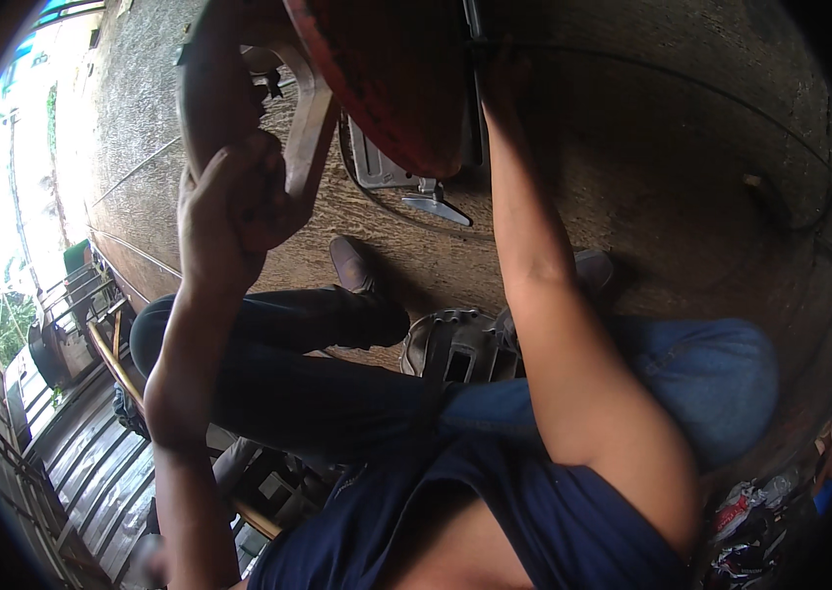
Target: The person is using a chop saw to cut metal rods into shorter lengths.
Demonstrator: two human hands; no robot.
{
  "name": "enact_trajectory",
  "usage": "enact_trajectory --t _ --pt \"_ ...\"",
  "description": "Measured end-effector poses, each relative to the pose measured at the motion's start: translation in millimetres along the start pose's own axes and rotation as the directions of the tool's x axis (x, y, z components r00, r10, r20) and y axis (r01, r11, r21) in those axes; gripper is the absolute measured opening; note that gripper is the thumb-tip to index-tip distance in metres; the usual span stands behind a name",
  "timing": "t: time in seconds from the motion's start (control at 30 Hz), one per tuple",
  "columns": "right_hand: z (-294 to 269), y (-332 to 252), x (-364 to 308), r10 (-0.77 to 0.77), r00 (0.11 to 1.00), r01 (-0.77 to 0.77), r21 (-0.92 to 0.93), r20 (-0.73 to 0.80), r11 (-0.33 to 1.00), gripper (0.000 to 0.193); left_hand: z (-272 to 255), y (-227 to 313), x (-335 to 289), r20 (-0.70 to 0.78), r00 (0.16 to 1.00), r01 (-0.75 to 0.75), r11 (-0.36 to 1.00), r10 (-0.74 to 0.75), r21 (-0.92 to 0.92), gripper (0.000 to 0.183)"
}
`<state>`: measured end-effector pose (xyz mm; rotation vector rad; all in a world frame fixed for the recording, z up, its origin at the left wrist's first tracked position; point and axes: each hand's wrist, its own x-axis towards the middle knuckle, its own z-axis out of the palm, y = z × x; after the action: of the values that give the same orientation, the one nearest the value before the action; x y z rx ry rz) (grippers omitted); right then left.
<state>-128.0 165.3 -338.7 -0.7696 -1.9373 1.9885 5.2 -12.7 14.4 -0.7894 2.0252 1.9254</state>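
Two bare arms reach forward, each ending in one grip. The left grip [231,202] is closed around the near end of one curved frame [315,128], which stands at the upper left, just beside one red panel [377,79]. The right grip [506,79] is in shadow at one dark bar [476,88] on the panel's right; I cannot tell whether it is closed on it. Below the panel show one grey plate [374,162] and one lever [444,208]. One dark cable [701,87] arcs across the floor [652,206] at the right. Two shoes rest there, one left [352,264], one right [593,266]. Between the legs lies one grey-black object [422,346] of unclear kind.
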Motion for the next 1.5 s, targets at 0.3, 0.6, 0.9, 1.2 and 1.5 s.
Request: enact_trajectory --t 0.3,0.6,0.9,1.2,1.5 --pt "-4 19 10 0.051 0.995 -0.043 -0.094 0.088 0.995 0.05 8 -13 5 -0.017 0.994 -0.11 0.994 0.11 -0.013 0.025" --pt "-74 -12 -70 0.202 0.979 -0.17 -0.405 0.037 0.898 0.046 10 -16 14 0.013 0.982 -0.187 0.977 0.19 -0.103 0.025" --pt "-112 21 -178 0.666 0.506 -0.785 -0.027 0.548 0.619 0.031 7 -22 24 0.07 0.956 -0.276 0.956 0.284 -0.101 0.021" --pt "-64 78 -223 0.546 0.834 -0.55 -0.052 -0.073 0.833 0.007 10 -22 21 0.036 0.952 -0.298 0.95 0.302 -0.091 0.021" --pt "-88 53 -223 0.728 0.523 -0.781 0.592 0.443 0.201 0.009 9 -22 20 0.063 0.929 -0.357 0.929 0.364 -0.098 0.033"
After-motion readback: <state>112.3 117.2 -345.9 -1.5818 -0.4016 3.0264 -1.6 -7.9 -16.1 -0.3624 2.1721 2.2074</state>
